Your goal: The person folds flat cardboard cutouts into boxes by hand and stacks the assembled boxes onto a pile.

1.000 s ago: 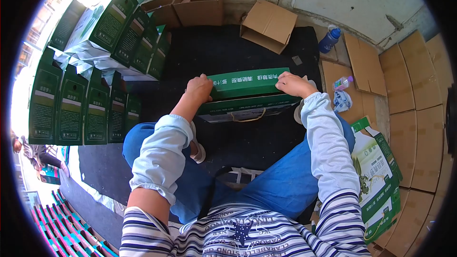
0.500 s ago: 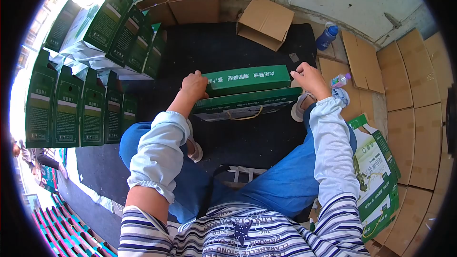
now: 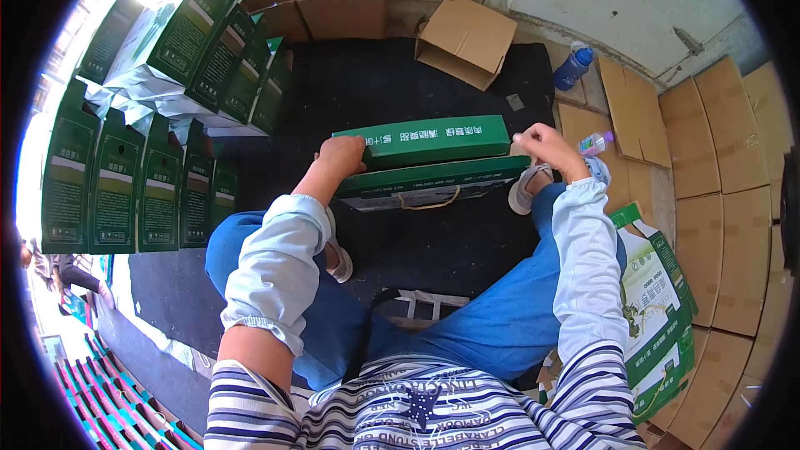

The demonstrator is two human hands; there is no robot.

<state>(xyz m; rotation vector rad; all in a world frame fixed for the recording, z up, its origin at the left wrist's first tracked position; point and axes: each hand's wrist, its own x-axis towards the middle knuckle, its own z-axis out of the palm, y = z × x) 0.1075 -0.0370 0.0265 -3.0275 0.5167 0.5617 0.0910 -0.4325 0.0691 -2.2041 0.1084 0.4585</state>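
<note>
A green gift box [image 3: 433, 141] with white lettering on its narrow top stands on the black mat between my feet. Along its near side runs a green flap or panel [image 3: 433, 177] with a yellow cord handle [image 3: 430, 202]. My left hand [image 3: 340, 156] is closed round the left end of the box, its fingertips partly hidden. At the right end, my right hand [image 3: 548, 150] is bent in a pinch against the box's edge; what lies exactly between thumb and fingers is too small to tell.
Green boxes [image 3: 158, 183] stand stacked at the left. An open carton [image 3: 467, 37] lies at the back, near a blue bottle [image 3: 572, 69] and a small clear bottle [image 3: 593, 144]. Flattened green boxes [image 3: 654, 308] lean at the right, beside brown cartons [image 3: 700, 225]. Another person [image 3: 79, 275] shows at far left.
My right hand has come down slightly, and its fingers have drawn together at the box's right edge. The left hand has flattened a little over its end; the box has barely moved.
</note>
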